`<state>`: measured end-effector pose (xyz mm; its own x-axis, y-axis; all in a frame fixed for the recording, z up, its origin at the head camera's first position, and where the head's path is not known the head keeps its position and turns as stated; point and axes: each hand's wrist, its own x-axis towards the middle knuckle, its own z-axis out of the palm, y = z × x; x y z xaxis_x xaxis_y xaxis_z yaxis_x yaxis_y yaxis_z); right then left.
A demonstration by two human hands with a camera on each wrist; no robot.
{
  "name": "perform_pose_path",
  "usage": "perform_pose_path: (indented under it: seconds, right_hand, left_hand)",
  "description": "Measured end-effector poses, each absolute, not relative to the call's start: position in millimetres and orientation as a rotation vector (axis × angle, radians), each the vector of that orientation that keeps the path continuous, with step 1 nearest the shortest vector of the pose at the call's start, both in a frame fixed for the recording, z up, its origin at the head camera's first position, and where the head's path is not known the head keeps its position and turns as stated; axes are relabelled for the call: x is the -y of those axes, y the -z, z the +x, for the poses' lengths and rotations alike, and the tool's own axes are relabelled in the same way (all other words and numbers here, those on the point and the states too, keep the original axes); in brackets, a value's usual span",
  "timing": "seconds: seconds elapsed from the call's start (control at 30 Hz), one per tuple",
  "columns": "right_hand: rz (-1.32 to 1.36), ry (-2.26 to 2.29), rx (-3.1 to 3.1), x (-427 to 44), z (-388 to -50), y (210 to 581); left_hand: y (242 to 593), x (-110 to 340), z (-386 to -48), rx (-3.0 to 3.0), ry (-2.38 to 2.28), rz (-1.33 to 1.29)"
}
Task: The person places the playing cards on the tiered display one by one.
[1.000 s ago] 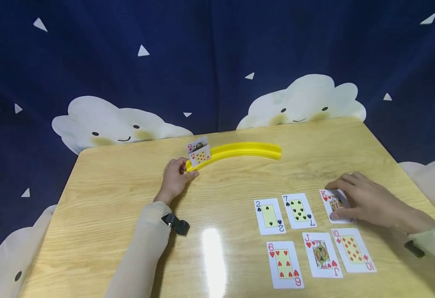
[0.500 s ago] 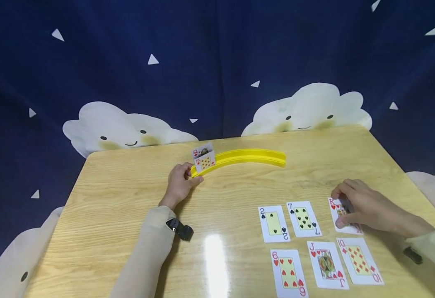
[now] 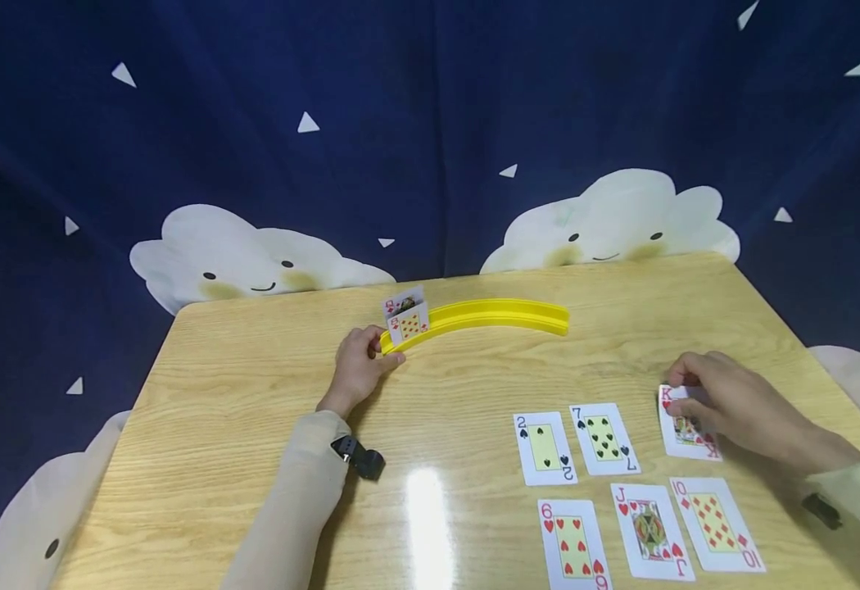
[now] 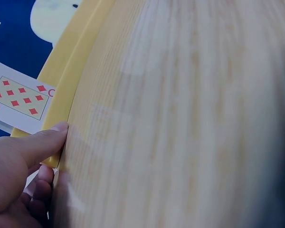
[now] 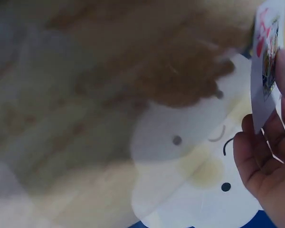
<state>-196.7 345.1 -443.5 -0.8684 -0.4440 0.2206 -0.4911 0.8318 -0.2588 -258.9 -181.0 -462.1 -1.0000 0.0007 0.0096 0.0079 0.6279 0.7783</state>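
My left hand (image 3: 359, 369) grips the left end of a curved yellow card holder (image 3: 496, 311), thumb in front and fingers behind. Two playing cards stand in the holder near that end: a diamonds number card (image 3: 409, 324) in front and a queen (image 3: 400, 303) behind it, partly hidden. On the right, my right hand (image 3: 743, 406) pinches the king of hearts (image 3: 688, 436) between thumb and fingers. The right wrist view shows this king card (image 5: 268, 61) standing at a steep angle in the fingers, its face partly behind the thumb.
Face up on the wooden table lie the two of spades (image 3: 545, 449), seven of spades (image 3: 604, 440), six of hearts (image 3: 574, 545), jack of hearts (image 3: 652, 531) and ten of diamonds (image 3: 717, 524). A dark blue curtain (image 3: 371, 98) with clouds hangs behind the table's far edge.
The right fingers have closed on the king of hearts, and its upper edge has come up slightly. My left hand stays at the holder. The head view has shifted a little.
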Motion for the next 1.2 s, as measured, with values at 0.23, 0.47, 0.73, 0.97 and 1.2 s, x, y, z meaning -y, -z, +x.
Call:
perform_pose_path:
  seconds: [0.23,0.47,0.73,0.97,1.2]
  right_hand:
    - [0.887,-0.578,2.722,-334.1,-205.1,419.4]
    - [0.903,-0.645,2.7,-304.2,-216.0,391.0]
    - [0.952,-0.701,2.663,-268.0,-235.1,370.4]
    - [1.019,-0.747,2.604,-239.6,-251.8,358.5]
    - [1.091,-0.791,2.529,-212.9,-267.9,351.2]
  left_hand:
    - [461.4,179.8,-258.5,2.824,1.365,-0.001]
    - [460.1,178.8,-258.5,2.826,1.357,-0.011]
    - [460.4,179.8,-257.1,2.829,1.353,0.005]
    - [459.7,179.0,-255.7,2.827,1.367,-0.001]
    - [458.5,178.5,-255.0,2.819,1.367,0.004]
